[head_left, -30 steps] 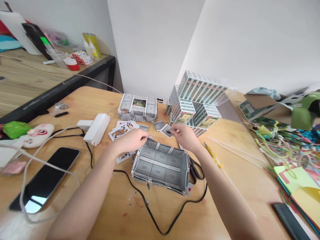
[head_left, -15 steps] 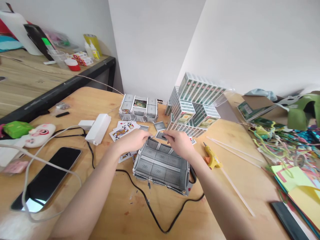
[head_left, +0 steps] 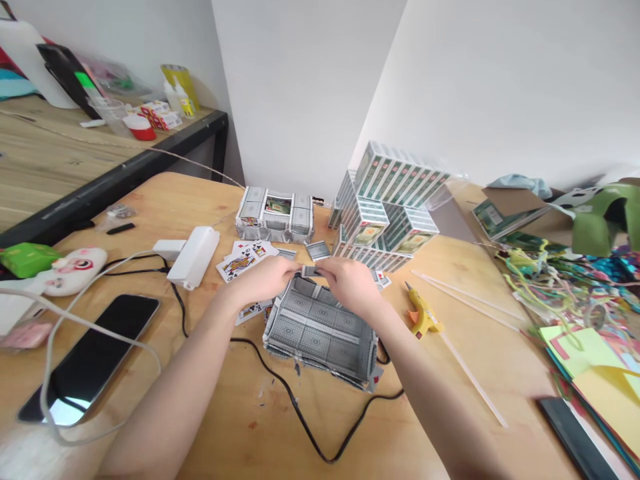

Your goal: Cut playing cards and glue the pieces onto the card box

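My left hand (head_left: 274, 275) and my right hand (head_left: 353, 285) meet above the far edge of a tray-like box built from grey-backed playing cards (head_left: 320, 325). Between their pinched fingertips is a narrow grey playing card (head_left: 311, 271); the fingers hide its ends. Face-up playing cards (head_left: 245, 261) lie fanned beyond my left hand, and a grey-backed card (head_left: 317, 251) lies just past the fingertips. Another structure made of cards (head_left: 275, 215), with an opening in its top, stands against the wall.
Stacked card boxes (head_left: 385, 207) rise at the back right. A yellow glue gun (head_left: 424, 313) with a clear stick lies right of the card box; a black cable (head_left: 290, 393) loops in front. At left are a phone (head_left: 95, 360) and a white adapter (head_left: 194, 257); craft strings (head_left: 565, 287) clutter the right.
My hands have drawn closer together, the right one shifting left. A card strip now shows between the fingertips. The whole view has shifted slightly.
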The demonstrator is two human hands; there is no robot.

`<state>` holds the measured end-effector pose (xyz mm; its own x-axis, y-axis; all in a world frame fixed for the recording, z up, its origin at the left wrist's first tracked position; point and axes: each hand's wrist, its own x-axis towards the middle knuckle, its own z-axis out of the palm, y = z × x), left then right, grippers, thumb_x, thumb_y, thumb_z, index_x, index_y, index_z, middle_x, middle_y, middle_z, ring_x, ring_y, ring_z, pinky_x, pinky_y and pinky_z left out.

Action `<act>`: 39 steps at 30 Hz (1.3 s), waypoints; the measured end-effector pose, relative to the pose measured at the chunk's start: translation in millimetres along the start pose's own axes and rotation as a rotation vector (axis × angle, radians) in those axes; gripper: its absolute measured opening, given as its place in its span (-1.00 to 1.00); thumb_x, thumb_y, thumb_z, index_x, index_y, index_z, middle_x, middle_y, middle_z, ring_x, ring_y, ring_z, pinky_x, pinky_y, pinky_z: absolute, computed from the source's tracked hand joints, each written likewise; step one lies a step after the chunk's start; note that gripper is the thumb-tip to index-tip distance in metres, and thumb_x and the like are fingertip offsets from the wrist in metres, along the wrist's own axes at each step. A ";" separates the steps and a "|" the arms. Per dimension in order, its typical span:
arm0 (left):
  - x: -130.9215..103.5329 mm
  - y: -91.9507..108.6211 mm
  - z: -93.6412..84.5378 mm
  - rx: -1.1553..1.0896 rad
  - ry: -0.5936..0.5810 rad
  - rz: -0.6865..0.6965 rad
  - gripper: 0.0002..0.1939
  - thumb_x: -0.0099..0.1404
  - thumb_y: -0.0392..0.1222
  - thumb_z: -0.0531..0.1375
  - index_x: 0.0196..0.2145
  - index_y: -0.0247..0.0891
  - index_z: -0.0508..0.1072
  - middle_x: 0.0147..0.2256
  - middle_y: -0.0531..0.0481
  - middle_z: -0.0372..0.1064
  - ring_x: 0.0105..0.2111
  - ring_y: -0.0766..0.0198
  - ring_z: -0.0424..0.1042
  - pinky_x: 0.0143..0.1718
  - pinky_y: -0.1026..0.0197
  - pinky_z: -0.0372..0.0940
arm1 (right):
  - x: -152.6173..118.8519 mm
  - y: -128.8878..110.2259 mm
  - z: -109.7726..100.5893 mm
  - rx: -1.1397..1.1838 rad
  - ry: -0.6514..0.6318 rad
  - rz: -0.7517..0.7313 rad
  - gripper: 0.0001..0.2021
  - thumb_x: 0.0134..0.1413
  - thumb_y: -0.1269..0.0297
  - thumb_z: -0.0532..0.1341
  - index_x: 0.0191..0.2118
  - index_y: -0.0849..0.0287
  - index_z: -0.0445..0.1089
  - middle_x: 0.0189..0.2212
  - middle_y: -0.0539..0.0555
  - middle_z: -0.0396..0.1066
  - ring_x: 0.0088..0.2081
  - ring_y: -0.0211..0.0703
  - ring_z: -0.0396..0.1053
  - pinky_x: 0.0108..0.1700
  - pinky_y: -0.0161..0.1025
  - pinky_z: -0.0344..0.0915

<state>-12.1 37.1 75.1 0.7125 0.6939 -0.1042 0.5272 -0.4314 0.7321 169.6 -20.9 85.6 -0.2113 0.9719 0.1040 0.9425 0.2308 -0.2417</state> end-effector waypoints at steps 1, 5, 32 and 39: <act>0.0 0.4 0.0 0.005 -0.007 0.010 -0.64 0.23 -0.21 -0.07 -0.17 -0.17 0.47 -0.26 -0.02 0.48 -0.25 0.16 0.41 -0.25 0.24 0.20 | 0.5 -2.0 0.0 -0.030 -0.009 -0.006 -0.75 0.19 0.34 -0.01 -0.30 0.10 0.42 -0.36 0.04 0.47 -0.27 -0.16 0.38 -0.30 -0.33 0.14; 0.0 -4.4 0.2 0.057 -0.050 0.052 -0.57 0.20 -0.25 -0.05 0.02 -0.19 0.31 -0.16 -0.05 0.43 -0.17 0.19 0.38 -0.20 0.26 0.19 | 4.8 -8.7 2.7 -0.055 -0.053 -0.045 -0.79 0.18 0.31 0.00 -0.24 0.08 0.39 -0.32 0.03 0.46 -0.26 -0.17 0.38 -0.33 -0.33 0.11; 13.9 -15.0 11.2 -0.050 -0.004 0.040 -0.81 -0.07 -0.28 0.13 -0.43 -0.26 0.47 -0.46 0.08 0.42 -0.39 0.22 0.35 -0.42 0.29 0.13 | 9.7 -20.5 9.3 0.060 -0.123 -0.151 -0.78 0.16 0.39 0.01 -0.32 0.20 0.40 -0.36 0.09 0.40 -0.31 -0.21 0.32 -0.28 -0.33 0.11; 22.8 -35.1 21.2 -0.386 -0.021 0.180 -0.61 -0.07 0.04 0.24 -0.38 -0.35 0.47 -0.40 -0.02 0.42 -0.32 0.18 0.34 -0.30 0.23 0.19 | 9.5 -16.6 10.2 0.178 -0.104 -0.132 -0.79 0.16 0.38 0.04 -0.30 0.21 0.43 -0.32 0.11 0.40 -0.24 -0.21 0.34 -0.24 -0.34 0.17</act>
<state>-4.6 55.9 32.7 0.7889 0.6134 0.0376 0.1844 -0.2946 0.9377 149.3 -15.0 80.8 -0.3636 0.9303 0.0478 0.8466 0.3514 -0.3998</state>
